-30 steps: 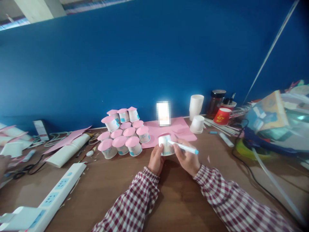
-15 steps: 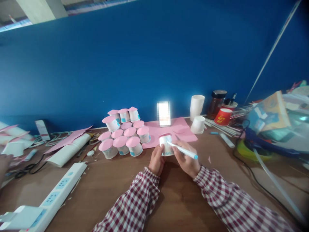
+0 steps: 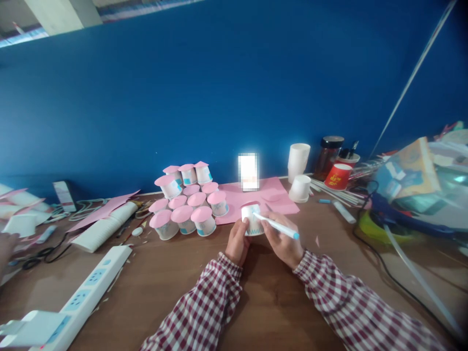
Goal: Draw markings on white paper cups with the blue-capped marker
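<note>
A white paper cup [image 3: 253,222] with blue marks and a zigzag line near its rim is held low over the table. My left hand [image 3: 237,240] grips the cup from its left side. Between the fingers of my right hand [image 3: 282,243] is a white marker [image 3: 281,228] with a blue end, its tip at the cup's wall. Beyond the cup lies a sheet of pink paper [image 3: 237,195]. To the left stand several paper cups topped with pink paper cones [image 3: 203,214], marked in blue.
At the back right are white cups [image 3: 300,189], a red cup [image 3: 338,176] and a dark-lidded jar [image 3: 329,156]. A white power strip [image 3: 95,278] and a stack of cups [image 3: 106,229] lie on the left. Another person's hand [image 3: 8,248] shows at the left edge.
The marker has shifted very slightly in my right hand. My left hand keeps its grip on the cup, and all else looks the same.
</note>
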Demonstrator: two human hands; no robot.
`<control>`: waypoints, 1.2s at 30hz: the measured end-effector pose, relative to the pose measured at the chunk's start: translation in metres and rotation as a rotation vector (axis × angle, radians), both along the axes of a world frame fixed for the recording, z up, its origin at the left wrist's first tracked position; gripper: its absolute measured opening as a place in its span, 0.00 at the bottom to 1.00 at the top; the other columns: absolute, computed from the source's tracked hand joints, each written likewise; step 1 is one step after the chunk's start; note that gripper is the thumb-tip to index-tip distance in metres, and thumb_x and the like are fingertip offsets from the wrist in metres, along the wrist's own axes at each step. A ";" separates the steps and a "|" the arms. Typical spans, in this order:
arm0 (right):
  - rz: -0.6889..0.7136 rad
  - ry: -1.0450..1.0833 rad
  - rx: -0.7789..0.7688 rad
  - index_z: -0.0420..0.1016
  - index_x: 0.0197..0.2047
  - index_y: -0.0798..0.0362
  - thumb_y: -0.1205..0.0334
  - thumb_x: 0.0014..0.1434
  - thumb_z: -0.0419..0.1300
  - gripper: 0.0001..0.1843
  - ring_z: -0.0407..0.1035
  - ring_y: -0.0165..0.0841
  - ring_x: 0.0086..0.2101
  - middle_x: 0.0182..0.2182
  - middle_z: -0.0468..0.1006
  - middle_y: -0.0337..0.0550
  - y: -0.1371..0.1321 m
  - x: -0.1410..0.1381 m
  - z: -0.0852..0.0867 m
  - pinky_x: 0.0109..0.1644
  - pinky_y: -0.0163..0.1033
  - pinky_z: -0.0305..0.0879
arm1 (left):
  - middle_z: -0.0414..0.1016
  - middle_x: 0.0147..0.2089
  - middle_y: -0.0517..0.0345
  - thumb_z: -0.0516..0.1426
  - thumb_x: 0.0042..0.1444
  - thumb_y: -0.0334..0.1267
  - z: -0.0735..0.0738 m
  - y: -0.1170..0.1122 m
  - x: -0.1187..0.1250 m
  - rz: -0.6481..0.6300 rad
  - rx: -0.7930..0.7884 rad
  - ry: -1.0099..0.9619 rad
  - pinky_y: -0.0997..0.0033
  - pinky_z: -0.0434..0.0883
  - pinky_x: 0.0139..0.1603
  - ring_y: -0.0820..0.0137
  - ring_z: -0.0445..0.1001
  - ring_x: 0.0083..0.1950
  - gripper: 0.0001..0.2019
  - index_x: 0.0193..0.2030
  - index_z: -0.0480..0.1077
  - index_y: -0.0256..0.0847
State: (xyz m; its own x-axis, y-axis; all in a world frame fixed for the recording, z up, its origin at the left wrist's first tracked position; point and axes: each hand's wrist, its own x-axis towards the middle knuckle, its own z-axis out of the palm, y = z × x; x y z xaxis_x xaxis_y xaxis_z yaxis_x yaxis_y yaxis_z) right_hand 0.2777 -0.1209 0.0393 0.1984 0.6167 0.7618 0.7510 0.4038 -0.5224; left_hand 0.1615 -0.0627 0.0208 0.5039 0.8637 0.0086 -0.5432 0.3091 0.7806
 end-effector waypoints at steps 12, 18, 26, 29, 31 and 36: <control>0.007 0.001 0.007 0.73 0.41 0.53 0.63 0.60 0.53 0.09 0.72 0.33 0.36 0.34 0.77 0.45 0.000 0.000 0.000 0.42 0.38 0.70 | 0.75 0.40 0.50 0.57 0.53 0.43 -0.002 0.000 0.000 0.000 0.005 0.003 0.65 0.66 0.46 0.66 0.72 0.41 0.16 0.43 0.71 0.33; 0.003 0.003 0.007 0.72 0.40 0.53 0.61 0.61 0.51 0.10 0.73 0.33 0.34 0.33 0.77 0.45 0.000 -0.001 0.001 0.40 0.38 0.71 | 0.75 0.40 0.51 0.59 0.51 0.44 0.000 0.000 0.001 0.009 -0.007 0.003 0.67 0.66 0.44 0.68 0.72 0.39 0.16 0.41 0.72 0.33; 0.000 0.003 0.007 0.72 0.39 0.53 0.61 0.61 0.51 0.10 0.72 0.33 0.33 0.33 0.77 0.45 -0.002 -0.002 0.003 0.39 0.38 0.71 | 0.75 0.38 0.51 0.59 0.51 0.45 0.000 0.000 0.000 0.002 -0.009 0.000 0.65 0.66 0.47 0.67 0.72 0.40 0.16 0.40 0.72 0.33; -0.005 0.000 0.005 0.72 0.38 0.53 0.62 0.60 0.52 0.09 0.72 0.33 0.33 0.32 0.77 0.44 -0.001 -0.002 0.002 0.39 0.37 0.71 | 0.75 0.38 0.51 0.59 0.51 0.45 0.001 0.000 0.000 -0.004 0.005 0.003 0.63 0.66 0.48 0.65 0.73 0.40 0.16 0.41 0.72 0.33; -0.011 0.000 0.008 0.72 0.38 0.53 0.62 0.60 0.52 0.08 0.72 0.33 0.33 0.32 0.77 0.44 -0.001 -0.001 0.002 0.40 0.38 0.71 | 0.75 0.38 0.50 0.58 0.52 0.45 0.001 0.000 -0.001 -0.007 0.013 0.002 0.63 0.66 0.48 0.65 0.73 0.41 0.16 0.41 0.71 0.32; -0.023 -0.008 0.013 0.72 0.39 0.52 0.61 0.60 0.52 0.09 0.73 0.33 0.33 0.32 0.77 0.44 0.000 -0.001 0.001 0.40 0.38 0.71 | 0.75 0.39 0.51 0.58 0.52 0.44 0.001 0.000 -0.001 0.001 0.003 -0.007 0.65 0.66 0.47 0.68 0.72 0.40 0.15 0.40 0.72 0.33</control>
State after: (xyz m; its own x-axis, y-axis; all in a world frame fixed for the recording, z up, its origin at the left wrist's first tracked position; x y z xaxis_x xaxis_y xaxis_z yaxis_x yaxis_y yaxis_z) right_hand 0.2770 -0.1213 0.0400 0.2061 0.6019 0.7715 0.7643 0.3934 -0.5111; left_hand 0.1609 -0.0631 0.0220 0.5033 0.8640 0.0150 -0.5489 0.3063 0.7777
